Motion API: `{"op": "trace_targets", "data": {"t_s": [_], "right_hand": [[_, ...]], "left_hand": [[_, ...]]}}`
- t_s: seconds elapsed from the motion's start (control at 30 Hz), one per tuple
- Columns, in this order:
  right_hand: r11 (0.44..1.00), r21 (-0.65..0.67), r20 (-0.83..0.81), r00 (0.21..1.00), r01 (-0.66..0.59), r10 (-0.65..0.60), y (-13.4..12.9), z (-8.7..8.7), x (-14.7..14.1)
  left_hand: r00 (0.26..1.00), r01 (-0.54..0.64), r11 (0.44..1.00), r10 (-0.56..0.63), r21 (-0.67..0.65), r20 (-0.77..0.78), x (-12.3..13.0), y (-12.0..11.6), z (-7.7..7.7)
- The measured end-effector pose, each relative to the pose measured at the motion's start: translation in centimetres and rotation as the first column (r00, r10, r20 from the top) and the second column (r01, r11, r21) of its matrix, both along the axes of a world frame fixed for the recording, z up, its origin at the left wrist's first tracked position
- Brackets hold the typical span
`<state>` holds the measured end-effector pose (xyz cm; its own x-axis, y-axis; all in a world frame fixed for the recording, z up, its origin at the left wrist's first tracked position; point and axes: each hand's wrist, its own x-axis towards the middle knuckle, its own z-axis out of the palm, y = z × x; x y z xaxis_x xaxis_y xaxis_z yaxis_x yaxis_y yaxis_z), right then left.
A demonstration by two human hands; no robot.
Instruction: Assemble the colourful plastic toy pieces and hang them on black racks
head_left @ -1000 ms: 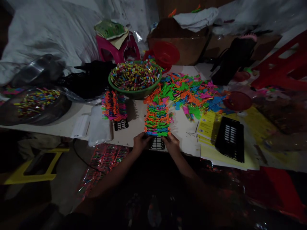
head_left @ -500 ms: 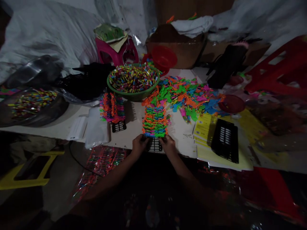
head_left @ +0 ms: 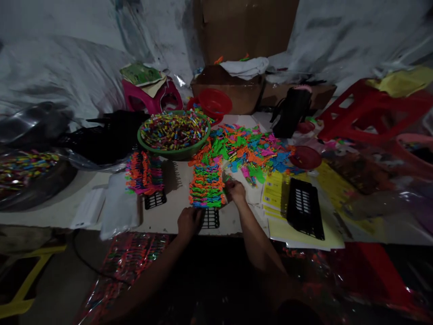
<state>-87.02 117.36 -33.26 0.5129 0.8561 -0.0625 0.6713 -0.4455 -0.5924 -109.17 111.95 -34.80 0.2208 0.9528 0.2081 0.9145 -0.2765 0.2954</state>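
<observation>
In front of me lies a black plastic grid rack (head_left: 211,219). Across it sits a tight row of small bright plastic pieces (head_left: 207,185) in orange, green, blue and pink. My left hand (head_left: 188,223) is closed at the rack's left edge, near the front end of the row. At the right side of the row, my right hand (head_left: 237,191) has its fingers drawn together; what is between them is too dark and small to make out. Beyond it spreads a loose heap of similar coloured pieces (head_left: 250,149).
A second filled rack (head_left: 145,174) stands left, beside clear plastic bags (head_left: 121,205). Behind is a green basin (head_left: 174,151) of small colourful parts. Yellow printed cards (head_left: 274,192) and stacked black racks (head_left: 305,207) lie right. A red bowl (head_left: 216,103) stands at the back.
My right hand has left the rack's front and moved up along the right side of the row. My left hand stays by the rack's left edge. The view has shifted.
</observation>
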Motion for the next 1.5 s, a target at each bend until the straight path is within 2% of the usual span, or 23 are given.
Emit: {"op": "trace_targets", "data": {"t_s": [0.1,0.17,0.27,0.33,0.37,0.43,0.5,0.57,0.6,0.67,0.73,0.77,0.8,0.87,0.93,0.97,1.0,1.07,1.13,1.23,1.33,1.43,1.5], "right_hand": [[0.999,-0.002,-0.053,0.997,-0.050,0.050,-0.9,-0.3,2.4],[0.996,0.053,-0.050,0.996,-0.070,0.072,-1.9,-0.2,4.3],[0.985,0.154,0.108,0.990,0.078,-0.095,-2.6,0.2,6.3],[0.975,0.082,0.204,0.954,0.208,-0.221,-2.2,0.7,6.8],[0.970,0.010,0.218,0.947,0.242,-0.238,-1.9,0.9,6.9],[0.964,-0.124,0.195,0.958,0.236,-0.210,-1.5,1.4,7.1],[0.968,-0.145,0.157,0.970,0.207,-0.184,-1.8,1.8,7.4],[0.972,-0.038,0.101,0.969,0.231,-0.226,-3.1,2.1,7.7],[0.965,0.060,0.030,0.966,0.255,-0.258,-4.1,2.1,7.7],[0.892,0.314,-0.202,0.941,0.324,-0.271,-6.7,2.3,6.8],[0.773,0.517,-0.422,0.895,0.369,-0.145,-9.6,2.7,4.3],[0.736,0.575,-0.473,0.879,0.357,-0.058,-11.0,3.0,2.6],[0.735,0.611,-0.474,0.880,0.293,0.043,-12.4,3.3,0.7],[0.767,0.642,-0.384,0.868,0.005,0.315,-14.5,3.8,-2.9],[0.736,0.646,-0.302,0.818,-0.202,0.489,-15.7,4.1,-5.4],[0.724,0.654,-0.278,0.820,-0.220,0.501,-15.8,4.0,-6.0],[0.723,0.667,-0.271,0.846,-0.179,0.460,-15.8,3.9,-6.2],[0.727,0.686,-0.290,0.908,-0.022,0.302,-15.2,3.5,-5.6],[0.740,0.668,-0.335,0.921,0.082,0.201,-14.3,2.9,-4.5],[0.801,0.587,-0.474,0.853,0.120,0.219,-13.3,1.6,-3.9],[0.846,0.501,-0.646,0.730,0.183,0.225,-12.6,-0.3,-5.0],[0.853,0.472,-0.700,0.683,0.223,0.208,-11.9,-2.3,-6.5],[0.838,0.484,-0.697,0.689,0.252,0.196,-11.3,-3.2,-7.1]], "left_hand": [[1.000,-0.019,0.998,0.020,-0.059,0.014,-0.2,0.3,0.2],[0.999,-0.029,0.996,0.030,-0.088,0.021,-0.2,0.4,0.3],[0.997,-0.071,0.990,0.075,-0.119,0.027,0.0,0.5,0.5],[0.995,-0.088,0.988,0.094,-0.128,0.038,0.2,0.5,0.7],[0.994,-0.093,0.987,0.100,-0.130,0.043,0.3,0.5,0.8],[0.994,-0.082,0.985,0.092,-0.150,0.060,0.0,0.5,1.1],[0.993,-0.019,0.981,0.041,-0.194,0.113,-0.7,0.3,1.7],[0.979,0.056,0.971,-0.008,-0.233,0.203,-1.6,-0.3,2.5],[0.967,0.083,0.965,-0.018,-0.250,0.254,-2.0,-0.7,3.1],[0.928,0.127,0.949,-0.010,-0.290,0.372,-2.2,-1.9,4.5],[0.847,0.221,0.912,-0.005,-0.344,0.532,-1.3,-3.4,6.0],[0.782,0.297,0.883,-0.007,-0.363,0.623,-0.6,-4.0,6.7],[0.707,0.372,0.856,-0.010,-0.360,0.707,0.2,-4.6,7.4],[0.580,0.466,0.830,-0.026,-0.305,0.814,1.7,-5.5,8.2],[0.534,0.460,0.853,-0.043,-0.247,0.844,2.4,-6.0,8.5],[0.539,0.426,0.875,-0.042,-0.230,0.841,2.3,-6.0,8.5],[0.558,0.383,0.897,-0.035,-0.220,0.829,2.0,-6.0,8.4],[0.612,0.293,0.937,-0.032,-0.190,0.790,0.7,-5.7,8.0],[0.678,0.226,0.968,-0.077,-0.108,0.731,-1.1,-5.1,7.4],[0.764,0.224,0.974,-0.197,0.035,0.614,-3.4,-4.2,6.2],[0.815,0.172,0.985,-0.156,0.024,0.558,-4.4,-3.8,4.6],[0.798,0.068,0.996,-0.018,-0.061,0.602,-3.9,-3.6,3.2],[0.758,0.115,0.990,-0.033,-0.084,0.651,-3.3,-3.2,2.5]]}}
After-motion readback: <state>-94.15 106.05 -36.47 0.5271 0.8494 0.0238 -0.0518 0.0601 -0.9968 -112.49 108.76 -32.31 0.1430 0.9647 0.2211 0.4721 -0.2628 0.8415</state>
